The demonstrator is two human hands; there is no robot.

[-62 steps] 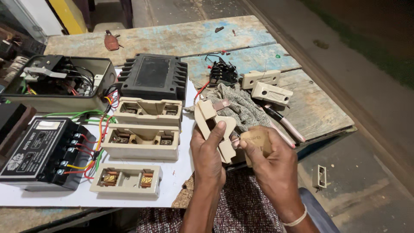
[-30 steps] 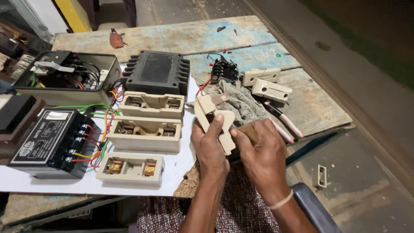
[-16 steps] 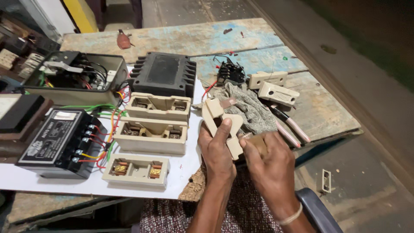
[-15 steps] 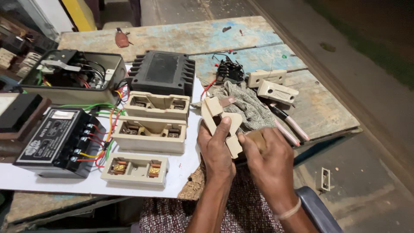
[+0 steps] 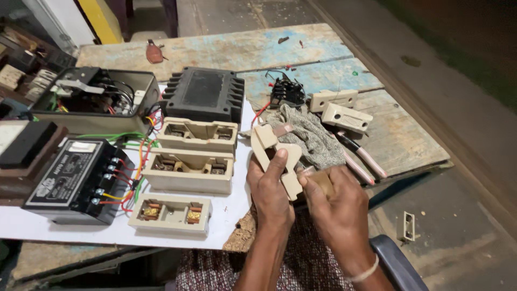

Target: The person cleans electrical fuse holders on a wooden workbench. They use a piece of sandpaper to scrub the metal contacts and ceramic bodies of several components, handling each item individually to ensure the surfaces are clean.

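Left hand fingers clamp cream plastic fuse carrier | right hand fingers pinch small brown pad just below it | risk: thumb-only hold lets carrier twist loose

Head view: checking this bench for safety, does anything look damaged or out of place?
Yes. A small beige part lies on the ground beside the table, off the bench. The worn wooden tabletop has peeling blue paint, and the open switch box shows exposed wires.

Weathered wooden table, concrete floor
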